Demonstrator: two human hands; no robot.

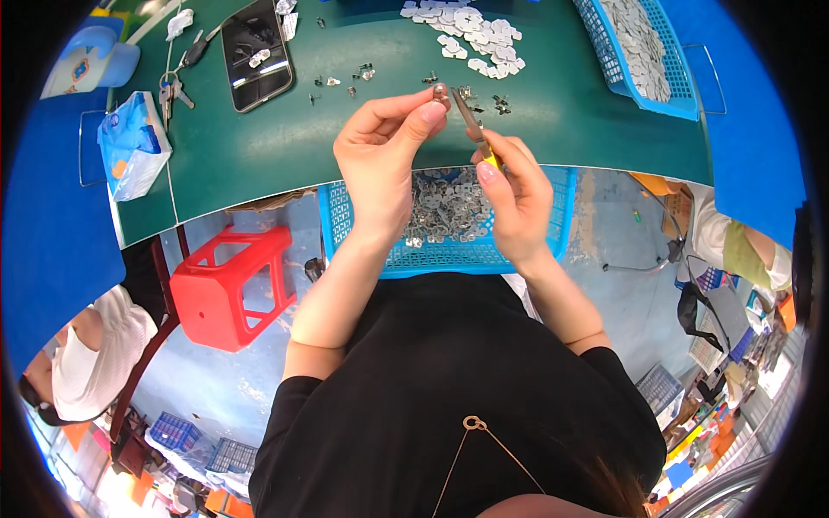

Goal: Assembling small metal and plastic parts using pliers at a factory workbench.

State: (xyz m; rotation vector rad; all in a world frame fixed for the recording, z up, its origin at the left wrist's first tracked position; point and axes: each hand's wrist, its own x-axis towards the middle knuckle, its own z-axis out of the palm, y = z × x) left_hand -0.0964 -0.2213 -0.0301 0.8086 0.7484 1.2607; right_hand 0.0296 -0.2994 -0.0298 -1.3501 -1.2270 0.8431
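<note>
Person in a black top [458, 363] and thin necklace [474, 423] is working over a pierced blue basket [449, 262], which is holding a heap of small silvery pieces [445, 207]. Left of the basket, a red stool [233, 289] is resting on the floor [207, 371]. Above the basket's far side, the left hand [380, 160] is pinching a small metal part [440, 93] between thumb and fingertip. The right hand [518, 194] is gripping a slim metal tool [471, 121] with a yellow handle, its tip pointing just beside the part; whether they are touching, I cannot tell. Beyond the basket, a green desk [604, 138] is carrying scattered metal bits [501, 105]. Farther beyond and left of the basket, a tissue pack [134, 147], keys [173, 91] and a dark phone [256, 56] are lying. Straight beyond the basket, flat white pieces [484, 39] are spreading in a loose pile; beyond it to the right, a blue tray [678, 107] is holding many pale pieces [635, 43].
</note>
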